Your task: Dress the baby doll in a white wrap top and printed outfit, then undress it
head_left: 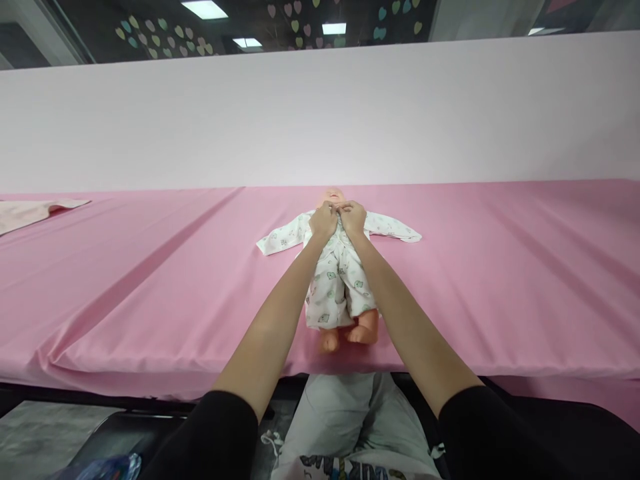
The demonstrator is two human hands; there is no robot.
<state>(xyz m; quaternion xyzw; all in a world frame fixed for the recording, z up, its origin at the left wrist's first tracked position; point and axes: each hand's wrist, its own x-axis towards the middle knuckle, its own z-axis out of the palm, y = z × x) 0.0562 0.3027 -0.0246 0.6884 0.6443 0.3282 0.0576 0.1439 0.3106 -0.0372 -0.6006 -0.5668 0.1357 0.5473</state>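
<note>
The doll (pixel 369 327) lies on its back on the table, midway along it, with its head (pixel 333 195) toward the wall and its bare feet near the front edge, pointing at the person. It wears a white suit (pixel 327 288) with a small print in green and other colors. The legs of the suit lie side by side, slightly parted, and end above the feet. Its sleeves stretch out to both sides — the one on the left (pixel 283 237) slants down toward its cuff, as does the one on the right (pixel 394 227).

Both hands meet at the neck of the suit, just below the head. The left hand (pixel 324 220) and the right hand (pixel 353 217) are side by side, fingers drawn in narrow and pinching the suit at the collar; which bit of it lies between the fingertips is too small to tell. The forearms run down either side of the doll to black sleeves.

A pink sheet (pixel 500 287) covers the table, creased here and there. At the far left lies a pale cloth (pixel 35 212), well apart from the doll. Behind stands a white wall (pixel 320 120), with dark glass (pixel 240 30) above it — dotted with colored hearts. Below the table's edge show the person's light pants (pixel 350 413).
</note>
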